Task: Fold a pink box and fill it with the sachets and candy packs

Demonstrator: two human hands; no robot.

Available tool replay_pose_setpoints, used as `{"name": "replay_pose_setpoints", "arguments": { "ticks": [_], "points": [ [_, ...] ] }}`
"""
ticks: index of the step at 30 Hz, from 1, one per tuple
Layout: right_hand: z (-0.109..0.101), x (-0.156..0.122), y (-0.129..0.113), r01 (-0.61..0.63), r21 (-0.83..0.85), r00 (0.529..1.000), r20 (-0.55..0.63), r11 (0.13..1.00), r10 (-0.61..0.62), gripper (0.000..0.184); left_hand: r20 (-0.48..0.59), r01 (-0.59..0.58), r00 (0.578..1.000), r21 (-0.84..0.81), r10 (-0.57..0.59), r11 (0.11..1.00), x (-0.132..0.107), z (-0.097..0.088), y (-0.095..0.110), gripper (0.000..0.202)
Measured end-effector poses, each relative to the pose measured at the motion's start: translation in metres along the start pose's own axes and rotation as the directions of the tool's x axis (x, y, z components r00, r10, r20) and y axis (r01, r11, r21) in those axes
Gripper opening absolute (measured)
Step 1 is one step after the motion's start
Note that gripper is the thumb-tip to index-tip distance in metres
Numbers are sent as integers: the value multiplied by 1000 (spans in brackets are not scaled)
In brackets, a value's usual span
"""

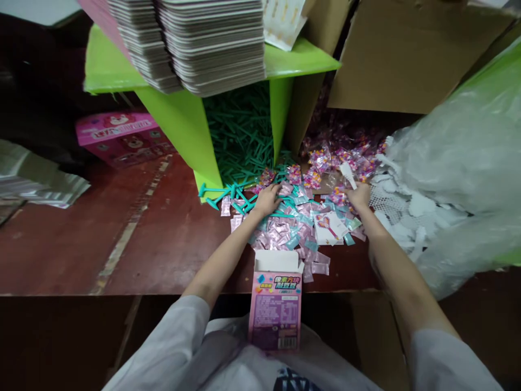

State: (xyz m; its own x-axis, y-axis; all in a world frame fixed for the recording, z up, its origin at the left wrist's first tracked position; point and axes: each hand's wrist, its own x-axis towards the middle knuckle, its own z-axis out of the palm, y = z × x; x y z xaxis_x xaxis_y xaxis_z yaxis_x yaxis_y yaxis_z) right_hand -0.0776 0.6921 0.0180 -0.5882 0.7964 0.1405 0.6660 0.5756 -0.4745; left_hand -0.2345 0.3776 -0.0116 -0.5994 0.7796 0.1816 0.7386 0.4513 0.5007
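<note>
The open pink box (pixel 275 309) stands at the counter (pixel 163 244) edge against the person's lap, its flap up, and a nudge from either forearm could likely tip it off. The left hand (pixel 266 200) lies spread on the heap of pink and teal sachets (pixel 285 228), grip loose, grasping nothing clearly. The right hand (pixel 359 194) pinches a small white piece (pixel 347 174); loose sachets near the edge could slide off.

The person wears a pale grey top with loose short sleeves that end above the elbows, leaving both forearms bare. The left hand (pixel 267 199) and right hand (pixel 360 194) carry no gloves. A dark printed patch shows low on the front of the top.
</note>
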Motion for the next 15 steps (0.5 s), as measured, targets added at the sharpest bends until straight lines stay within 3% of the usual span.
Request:
{"name": "replay_pose_setpoints", "arguments": {
  "ticks": [5,10,15],
  "points": [
    [-22,-11,-6,146,79,963,-240,986,-123,22,34,40,999,31,-41,999,-15,-3,-11,42],
    [-30,-35,-25,228,265,955,-248,937,-163,26,58,92,994,67,-96,993,-22,-11,-23,23],
    [-29,-53,-44,248,532,959,-255,810,-126,36,-4,166,986,41,-166,985,-29,-13,-28,22]
  ]
}}
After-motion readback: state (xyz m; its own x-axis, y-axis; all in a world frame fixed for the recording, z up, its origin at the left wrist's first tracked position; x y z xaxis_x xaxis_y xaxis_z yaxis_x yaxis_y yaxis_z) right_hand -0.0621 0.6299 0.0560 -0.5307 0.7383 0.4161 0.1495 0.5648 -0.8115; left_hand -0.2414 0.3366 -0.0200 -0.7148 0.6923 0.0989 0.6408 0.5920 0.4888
